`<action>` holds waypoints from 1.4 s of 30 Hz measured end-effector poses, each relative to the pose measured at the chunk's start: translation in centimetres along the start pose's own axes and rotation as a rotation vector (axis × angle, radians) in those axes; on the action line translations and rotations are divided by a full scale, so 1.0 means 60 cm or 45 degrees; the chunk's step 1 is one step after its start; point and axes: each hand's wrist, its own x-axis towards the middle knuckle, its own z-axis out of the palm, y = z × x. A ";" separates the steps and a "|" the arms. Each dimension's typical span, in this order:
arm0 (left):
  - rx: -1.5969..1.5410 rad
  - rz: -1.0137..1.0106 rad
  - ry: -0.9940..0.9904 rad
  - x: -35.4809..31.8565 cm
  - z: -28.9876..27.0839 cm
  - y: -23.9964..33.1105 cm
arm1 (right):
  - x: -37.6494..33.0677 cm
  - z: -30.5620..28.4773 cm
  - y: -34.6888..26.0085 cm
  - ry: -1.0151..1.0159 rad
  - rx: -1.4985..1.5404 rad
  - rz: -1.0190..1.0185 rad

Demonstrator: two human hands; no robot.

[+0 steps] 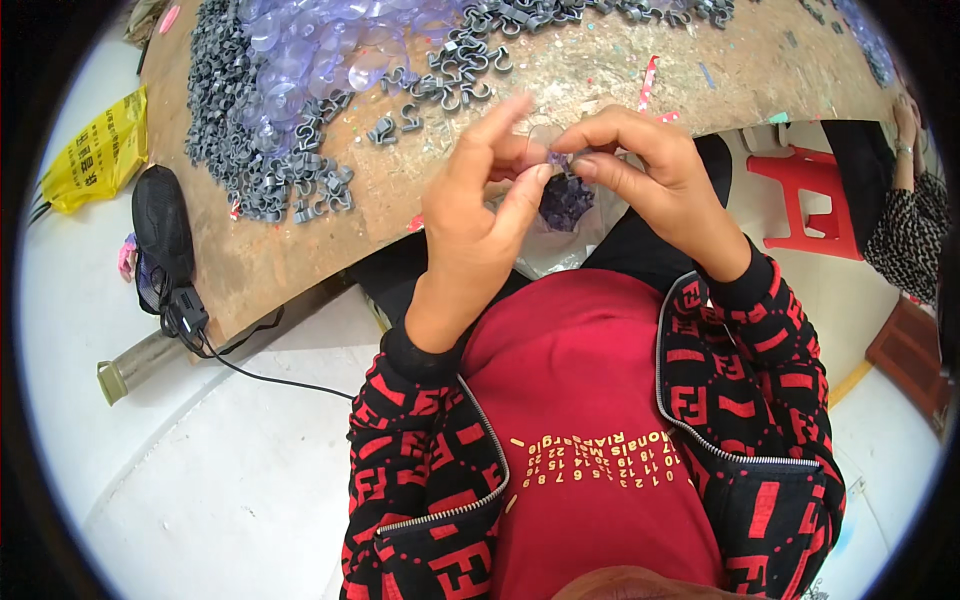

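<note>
My left hand (475, 205) and my right hand (650, 165) meet fingertip to fingertip over my lap, just off the table's near edge. A clear suction cup (543, 134) shows between them, pinched by the left thumb and index finger. The right thumb and index finger are pressed together against its near side, on a small part mostly hidden by the fingertips. Beneath the hands, a clear plastic bag (548, 258) lies in my lap with dark purple pieces (566, 205) in it.
On the wooden table (300, 255) lie a heap of grey plastic clips (225, 120) and a pile of clear purplish suction cups (310, 50). A yellow bag (100, 150) and a black pouch (162, 225) with cable hang at left. At right are a red stool (805, 200) and another person's arm (905, 150).
</note>
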 end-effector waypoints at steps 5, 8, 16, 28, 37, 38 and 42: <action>-0.393 -0.265 -0.220 0.014 -0.032 0.009 | 0.015 -0.022 -0.033 -0.207 -0.265 -0.185; -0.442 -0.259 -0.334 0.017 -0.043 0.013 | 0.015 -0.018 -0.035 -0.188 -0.005 -0.081; -0.499 -0.368 -0.326 0.013 -0.050 0.022 | 0.016 -0.014 -0.042 -0.213 -0.118 -0.149; -0.048 -0.025 -0.233 0.003 -0.029 0.021 | -0.003 0.005 -0.027 0.023 0.285 0.067; -0.600 -0.593 -0.240 0.005 -0.034 0.016 | 0.011 -0.007 -0.026 -0.157 -0.806 -0.743; -0.410 -0.435 -0.201 0.006 -0.029 0.010 | 0.009 -0.002 -0.012 -0.097 -0.547 -0.564; 0.256 -0.010 -0.159 0.034 -0.031 -0.007 | 0.019 0.013 0.033 0.041 -0.028 -0.060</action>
